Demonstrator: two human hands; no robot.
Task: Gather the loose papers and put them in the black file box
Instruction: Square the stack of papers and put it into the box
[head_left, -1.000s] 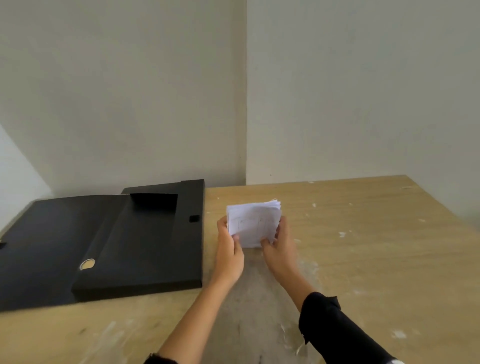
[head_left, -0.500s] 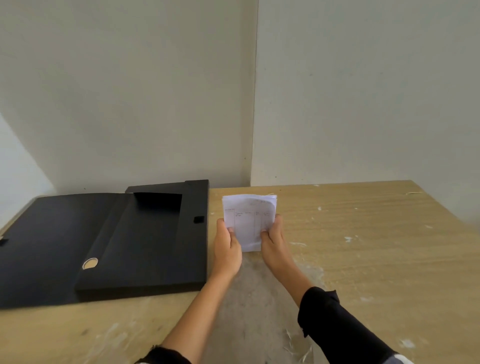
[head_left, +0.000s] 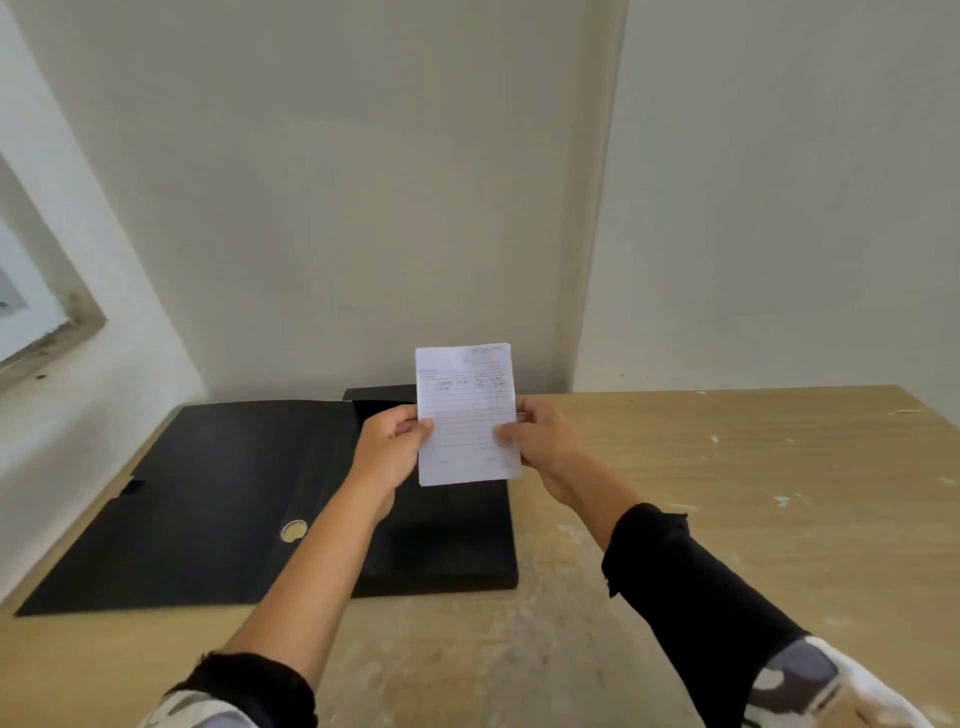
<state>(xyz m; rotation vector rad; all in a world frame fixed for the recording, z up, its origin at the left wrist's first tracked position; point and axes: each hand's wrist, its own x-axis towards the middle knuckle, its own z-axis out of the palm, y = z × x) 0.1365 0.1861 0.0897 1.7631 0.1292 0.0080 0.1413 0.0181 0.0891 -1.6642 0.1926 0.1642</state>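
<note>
Wooden worktop (head_left: 727, 493), pale and spotted with white marks, fills the near part of the view. Two arms reach out over it. The left hand (head_left: 389, 447) pinches the left edge of the papers (head_left: 465, 413), and the right hand (head_left: 540, 441) pinches the right edge. The papers stand upright, lifted above the black file box (head_left: 218, 499). The box lies open and flat at 10 o'clock, touching the wall.

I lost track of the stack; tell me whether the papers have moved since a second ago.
Yes. The papers, held by the left hand and right hand, moved left and up, from over the bare table to over the black file box.
</note>
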